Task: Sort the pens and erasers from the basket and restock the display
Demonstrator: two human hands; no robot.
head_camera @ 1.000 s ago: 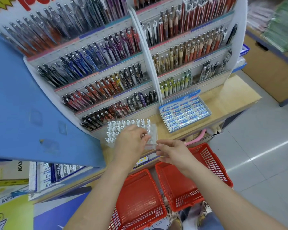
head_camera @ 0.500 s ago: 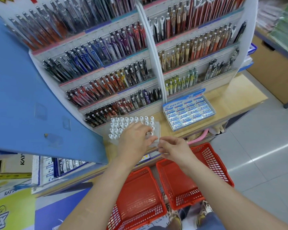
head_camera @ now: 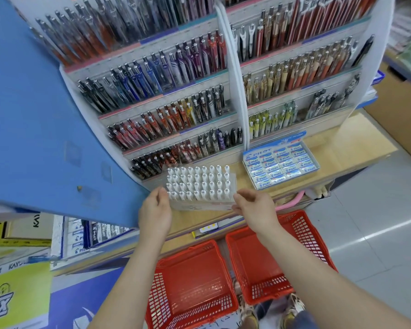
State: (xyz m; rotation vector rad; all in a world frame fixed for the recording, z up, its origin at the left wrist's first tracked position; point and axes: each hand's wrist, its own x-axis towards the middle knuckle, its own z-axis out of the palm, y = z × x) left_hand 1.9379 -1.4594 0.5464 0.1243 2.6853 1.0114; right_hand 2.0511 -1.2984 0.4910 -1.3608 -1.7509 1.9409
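A clear tray of white capped pens (head_camera: 199, 184) stands on the wooden counter (head_camera: 342, 143) below the tiered pen display (head_camera: 176, 108). My left hand (head_camera: 155, 211) pinches the tray's left edge. At the tray's front right corner my right hand (head_camera: 256, 208) grips it with curled fingers. A blue Pilot box of erasers (head_camera: 280, 165) sits to the right of the tray, full of wrapped erasers. Two red baskets (head_camera: 190, 288) (head_camera: 278, 260) stand on the floor below my arms, and both look empty.
A large blue panel (head_camera: 45, 119) leans in from the left, close to my left hand. Boxed stock (head_camera: 93, 233) fills the lower shelf at left. A pink hook (head_camera: 292, 200) hangs under the counter edge. Grey tiled floor (head_camera: 377, 233) lies to the right.
My left hand has left the tops of the white pens and gone to the tray's left edge. My right hand stays at the front right corner. The camera has come closer.
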